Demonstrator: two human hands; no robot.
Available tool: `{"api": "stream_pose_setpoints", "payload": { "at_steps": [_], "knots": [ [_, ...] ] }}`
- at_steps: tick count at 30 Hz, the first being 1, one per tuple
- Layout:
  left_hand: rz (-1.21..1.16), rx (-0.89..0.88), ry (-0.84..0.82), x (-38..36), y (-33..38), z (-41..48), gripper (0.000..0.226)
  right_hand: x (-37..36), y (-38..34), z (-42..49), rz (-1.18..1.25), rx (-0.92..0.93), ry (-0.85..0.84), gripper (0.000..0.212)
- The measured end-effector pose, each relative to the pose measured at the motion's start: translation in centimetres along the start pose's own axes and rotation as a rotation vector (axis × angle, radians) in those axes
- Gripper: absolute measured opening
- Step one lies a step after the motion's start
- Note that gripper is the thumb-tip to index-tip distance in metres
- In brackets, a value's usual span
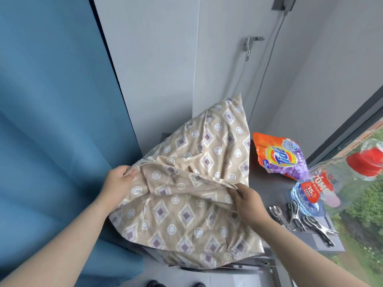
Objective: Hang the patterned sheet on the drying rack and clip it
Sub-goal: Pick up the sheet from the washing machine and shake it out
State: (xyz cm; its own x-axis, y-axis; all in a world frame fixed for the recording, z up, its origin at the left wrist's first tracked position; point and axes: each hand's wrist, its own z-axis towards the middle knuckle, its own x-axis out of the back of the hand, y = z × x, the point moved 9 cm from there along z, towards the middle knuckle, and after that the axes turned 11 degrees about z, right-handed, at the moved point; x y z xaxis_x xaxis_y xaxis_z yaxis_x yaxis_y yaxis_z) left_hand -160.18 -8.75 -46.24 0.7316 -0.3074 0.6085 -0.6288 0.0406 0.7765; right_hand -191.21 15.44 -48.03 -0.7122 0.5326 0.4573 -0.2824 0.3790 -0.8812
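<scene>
The patterned sheet [186, 183] is beige with purple diamonds and white circles. It lies bunched on top of a grey appliance [269, 175], one corner poking up toward the wall. My left hand [118, 183] pinches the sheet's hem at the left. My right hand [246, 199] grips the same hem further right, and the edge is lifted between them. Several metal clips [300, 218] lie on the appliance top just right of my right hand. No drying rack is in view.
An orange and purple detergent bag [279, 156] lies at the back right. A clear detergent bottle [331, 189] with a red cap lies by the window. A blue curtain [51, 121] hangs at the left. A wall tap [250, 43] and a grey cable are behind.
</scene>
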Motion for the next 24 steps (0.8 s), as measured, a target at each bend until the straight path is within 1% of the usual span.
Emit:
{"api": "stream_pose_setpoints", "payload": {
  "at_steps": [3,5,7,8,9,10,12,13,15,16,17,19,20,21,22,23,24],
  "knots": [
    [0.013,-0.010,0.032,0.7,0.6,0.4,0.016,1.3,-0.5,0.5,0.036,0.014,0.077,0.028],
    [0.061,-0.056,0.055,1.4,1.8,0.5,0.011,2.7,-1.6,0.6,0.063,0.080,0.162,0.024],
    [0.145,-0.132,0.097,2.4,2.9,0.4,0.011,4.1,-2.6,0.4,0.098,0.140,0.235,0.019],
    [0.215,-0.169,0.096,2.7,3.1,0.2,0.008,4.5,-2.9,0.3,0.113,0.158,0.245,0.017],
    [0.303,-0.192,0.060,2.7,3.0,-0.1,0.005,4.7,-2.8,0.2,0.114,0.164,0.241,0.018],
    [0.406,-0.212,0.000,2.3,2.6,-0.6,0.010,4.7,-2.7,0.0,0.103,0.168,0.231,0.019],
    [0.581,-0.248,-0.111,1.1,0.8,-1.8,0.026,4.5,-1.9,-0.8,0.034,0.154,0.195,0.018],
    [0.604,-0.258,-0.120,0.9,-0.1,-2.3,0.030,4.2,-1.6,-1.4,-0.004,0.149,0.167,0.016],
    [0.560,-0.221,-0.070,1.5,-1.6,-3.0,0.025,3.4,-1.2,-2.6,-0.109,0.204,0.097,0.007],
    [0.543,-0.209,-0.035,1.7,-2.4,-3.1,0.025,2.8,-1.0,-3.3,-0.191,0.262,0.056,0.009],
    [0.571,-0.247,-0.023,1.6,-2.7,-3.5,0.027,1.9,-0.9,-4.1,-0.279,0.326,0.002,0.017],
    [0.694,-0.430,-0.032,0.3,-2.4,-4.8,0.029,0.0,0.0,-5.9,-0.416,0.433,-0.094,0.030],
    [0.752,-0.536,-0.056,-0.6,-2.1,-5.5,0.026,-0.9,0.4,-6.9,-0.469,0.456,-0.124,0.034],
    [0.797,-0.576,-0.106,-1.3,-1.9,-6.1,0.021,-1.6,1.1,-7.8,-0.512,0.454,-0.143,0.035],
    [0.824,-0.576,-0.151,-1.9,-1.8,-6.3,0.016,-2.1,1.7,-8.6,-0.540,0.428,-0.157,0.036],
    [0.831,-0.541,-0.193,-2.3,-1.7,-6.4,0.018,-2.4,2.4,-9.3,-0.550,0.385,-0.162,0.039],
    [0.825,-0.513,-0.201,-2.5,-1.6,-6.5,0.028,-2.4,2.9,-9.9,-0.539,0.347,-0.146,0.044]
  ]
}}
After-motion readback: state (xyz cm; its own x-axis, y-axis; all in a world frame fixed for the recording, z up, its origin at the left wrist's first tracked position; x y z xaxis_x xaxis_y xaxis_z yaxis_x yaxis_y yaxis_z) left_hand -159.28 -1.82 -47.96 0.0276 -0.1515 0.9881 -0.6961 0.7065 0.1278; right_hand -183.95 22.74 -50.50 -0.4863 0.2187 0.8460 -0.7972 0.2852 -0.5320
